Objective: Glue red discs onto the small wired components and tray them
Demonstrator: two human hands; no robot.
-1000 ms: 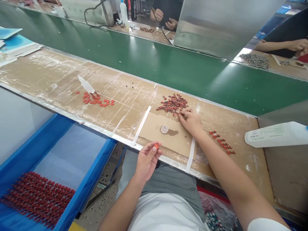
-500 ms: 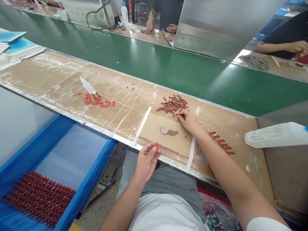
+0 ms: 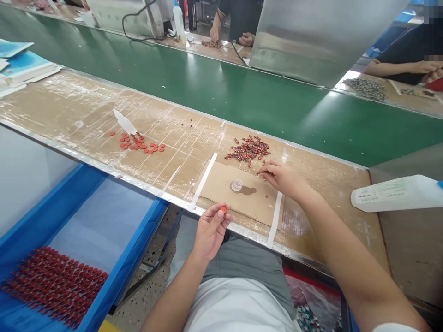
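Note:
My left hand (image 3: 212, 226) pinches a small round red piece (image 3: 223, 209) at the table's front edge. Over the right back edge of the cardboard sheet (image 3: 221, 186), my right hand (image 3: 277, 177) has its fingertips closed on a small dark part (image 3: 259, 172), largely hidden. Just behind it lies a pile of small red and black parts (image 3: 247, 150). A small clear round cup (image 3: 236, 186) sits on the cardboard, with a brown stain beside it. Red discs (image 3: 138, 145) lie scattered on the left around a pointed white piece (image 3: 124, 122).
A white bottle (image 3: 394, 192) lies on the right. Behind the table runs a green belt (image 3: 207, 85). At the lower left, a blue bin (image 3: 138, 221) holds rows of red parts (image 3: 58, 281). People's hands work across the belt.
My right hand has moved slightly right and toward me, away from the pile. Its forearm now covers the row of red parts on the right. My left hand is nearly still.

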